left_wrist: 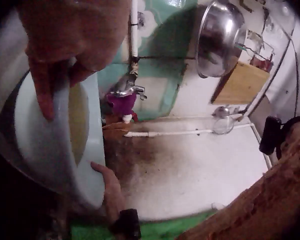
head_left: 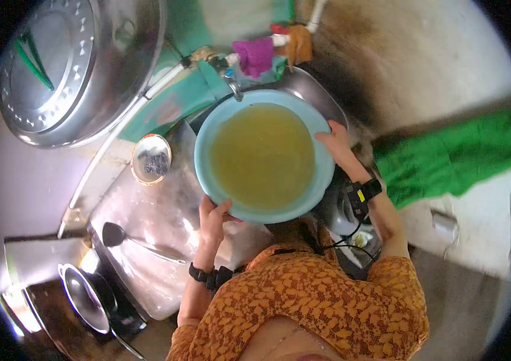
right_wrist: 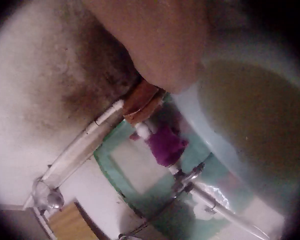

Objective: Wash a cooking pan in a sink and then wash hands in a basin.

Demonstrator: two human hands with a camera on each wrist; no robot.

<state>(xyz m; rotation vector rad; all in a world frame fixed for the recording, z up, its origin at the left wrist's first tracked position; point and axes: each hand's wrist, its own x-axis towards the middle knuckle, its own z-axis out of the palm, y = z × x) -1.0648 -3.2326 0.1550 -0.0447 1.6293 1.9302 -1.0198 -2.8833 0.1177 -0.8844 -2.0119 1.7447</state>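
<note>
A light blue plastic basin holds yellowish, cloudy water, its floor hidden beneath. My left hand grips the near left rim, thumb on the inside edge and fingers going under. In the left wrist view that hand is large over the basin wall. At the right rim my right hand holds on, thumb over the edge, fingers mostly hidden below. The basin overlaps the sink in the head view, close in front of the tap.
A bowl with a dark scrubber and a spatula lie on the metal counter at left. A pan sits lower left. Cloths hang on the pipe; a green cloth lies right. A large metal basin hangs upper left.
</note>
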